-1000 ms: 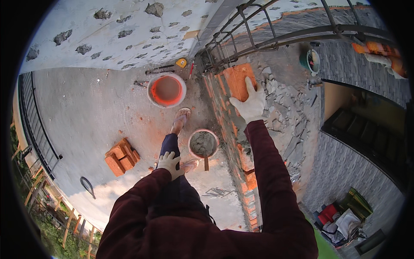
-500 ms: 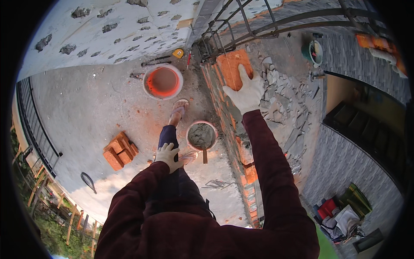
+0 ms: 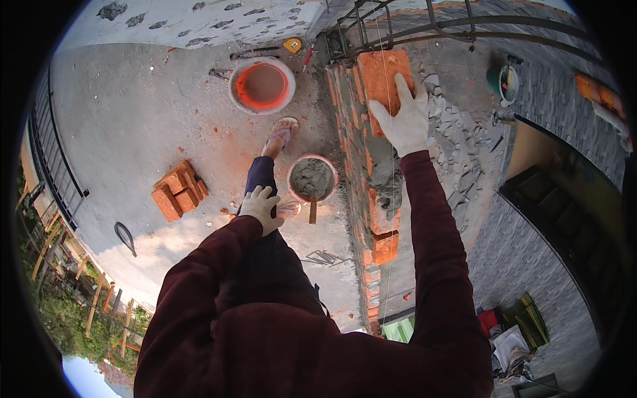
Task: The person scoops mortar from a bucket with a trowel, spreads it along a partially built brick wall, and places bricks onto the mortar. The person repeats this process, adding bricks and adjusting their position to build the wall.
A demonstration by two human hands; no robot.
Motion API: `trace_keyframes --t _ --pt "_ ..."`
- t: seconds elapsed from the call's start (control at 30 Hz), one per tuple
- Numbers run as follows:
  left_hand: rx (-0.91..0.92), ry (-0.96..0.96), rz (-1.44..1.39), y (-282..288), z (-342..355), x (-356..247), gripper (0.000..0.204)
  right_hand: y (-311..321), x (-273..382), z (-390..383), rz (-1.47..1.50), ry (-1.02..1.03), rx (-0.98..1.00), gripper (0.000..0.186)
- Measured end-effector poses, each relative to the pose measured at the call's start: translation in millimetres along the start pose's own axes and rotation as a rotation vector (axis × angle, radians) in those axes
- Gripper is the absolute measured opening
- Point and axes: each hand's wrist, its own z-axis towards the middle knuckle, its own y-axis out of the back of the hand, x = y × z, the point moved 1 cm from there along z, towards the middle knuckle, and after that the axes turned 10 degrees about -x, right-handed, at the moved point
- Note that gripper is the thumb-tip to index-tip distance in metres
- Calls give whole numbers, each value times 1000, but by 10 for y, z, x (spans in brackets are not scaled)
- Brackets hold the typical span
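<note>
My right hand (image 3: 403, 119), in a pale work glove, is at the near end of an orange brick (image 3: 381, 71) on top of a low brick wall (image 3: 361, 149). Its thumb lies along the brick's left side, one finger reaches over the top, and other fingers are at the right edge. My left hand (image 3: 261, 209), gloved alike, rests on my leg with fingers spread, holding nothing. Grey mortar (image 3: 383, 169) covers the wall top just this side of the brick. A taut string (image 3: 392, 199) runs along the wall.
Left of the wall stand a bucket of grey mortar (image 3: 312, 178) with a wooden handle sticking out and a bucket (image 3: 264, 86) with reddish insides. Farther left lie stacked bricks (image 3: 179, 191). Rubble (image 3: 458, 142) covers the ground right of the wall; a metal bar frame (image 3: 424, 33) stands beyond.
The whole view has shifted, showing more of the near wall. My right hand stays at the brick, its fingers slightly farther right on it. My left hand remains on my leg.
</note>
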Motion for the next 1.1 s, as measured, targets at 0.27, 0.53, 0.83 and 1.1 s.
trace_keyframes --t 0.27,0.53,0.83,1.1 --pt "-147 105 -145 -146 117 -44 78 148 97 140 -15 -78 183 108" --pt "-594 30 -1105 1189 1698 -1156 109 28 -31 88 47 -77 126 108" --pt "-666 -76 -971 1682 2436 -1541 113 33 -21 85 51 -69 82 109" --pt "-636 -127 -931 1679 2517 -1354 111 -10 -61 92 93 -81 141 108"
